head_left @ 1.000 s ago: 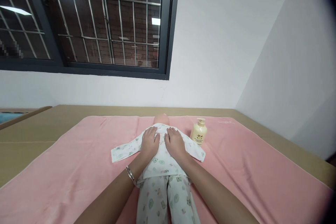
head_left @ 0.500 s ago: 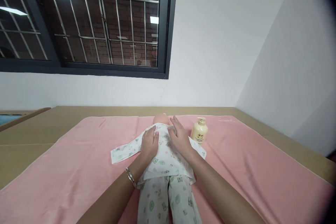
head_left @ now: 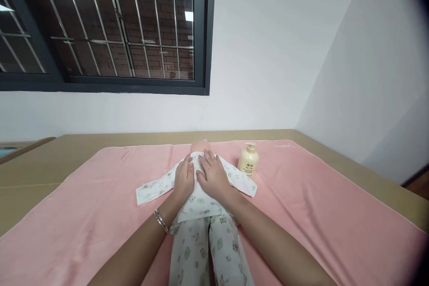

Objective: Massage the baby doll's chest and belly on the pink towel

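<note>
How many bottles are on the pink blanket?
1. A cream pump bottle stands on the pink blanket, just right of the doll, beyond the right hand. None other shows.

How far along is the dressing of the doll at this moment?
Done: the baby doll lies on the pink towel wearing the white printed trousers and white printed top. In hand: the left hand and right hand lie flat on the top's chest. Left: both sleeves look flat and empty; the cream pump bottle stands untouched beside it.
</note>
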Tool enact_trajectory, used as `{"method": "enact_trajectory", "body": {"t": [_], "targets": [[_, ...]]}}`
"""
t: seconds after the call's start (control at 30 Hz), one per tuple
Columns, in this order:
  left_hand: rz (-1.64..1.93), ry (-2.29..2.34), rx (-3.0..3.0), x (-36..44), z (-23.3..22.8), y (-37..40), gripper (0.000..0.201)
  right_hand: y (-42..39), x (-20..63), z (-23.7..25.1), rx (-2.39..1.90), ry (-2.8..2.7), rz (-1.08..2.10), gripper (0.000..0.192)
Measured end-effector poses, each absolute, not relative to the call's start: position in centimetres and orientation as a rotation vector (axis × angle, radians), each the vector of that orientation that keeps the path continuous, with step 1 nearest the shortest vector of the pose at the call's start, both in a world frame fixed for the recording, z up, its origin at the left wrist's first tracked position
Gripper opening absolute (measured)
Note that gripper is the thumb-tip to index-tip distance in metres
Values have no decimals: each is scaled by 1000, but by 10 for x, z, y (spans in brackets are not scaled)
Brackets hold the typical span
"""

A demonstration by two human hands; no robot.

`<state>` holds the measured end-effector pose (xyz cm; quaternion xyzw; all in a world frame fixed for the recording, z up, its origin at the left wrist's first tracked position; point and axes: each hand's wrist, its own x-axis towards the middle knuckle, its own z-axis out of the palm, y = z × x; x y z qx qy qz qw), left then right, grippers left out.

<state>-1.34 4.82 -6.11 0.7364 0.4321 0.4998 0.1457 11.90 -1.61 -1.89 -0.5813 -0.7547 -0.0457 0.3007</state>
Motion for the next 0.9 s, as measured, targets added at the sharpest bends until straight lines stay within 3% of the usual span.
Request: {"method": "enact_trajectory", "body": {"t": [0.17, 0.4, 0.57, 0.77, 0.9], "targets": [[1423, 1242, 2106, -14, -61, 48, 52, -13, 120, -21, -1582, -2078, 33, 50], [1469, 1256, 2103, -13, -60, 45, 51, -15, 125, -10, -1564, -1868, -137, 54], [1475, 1269, 2100, -14, -61, 46, 50, -14, 123, -16, -1621, -2126, 129, 55], [1395, 1359, 2085, -7, -47, 42, 48, -45, 160, 35, -1571, -2447, 456, 63], [1357, 1371, 1826, 21, -21, 19, 52, -71, 204, 77, -1653, -2263, 494, 66]]}}
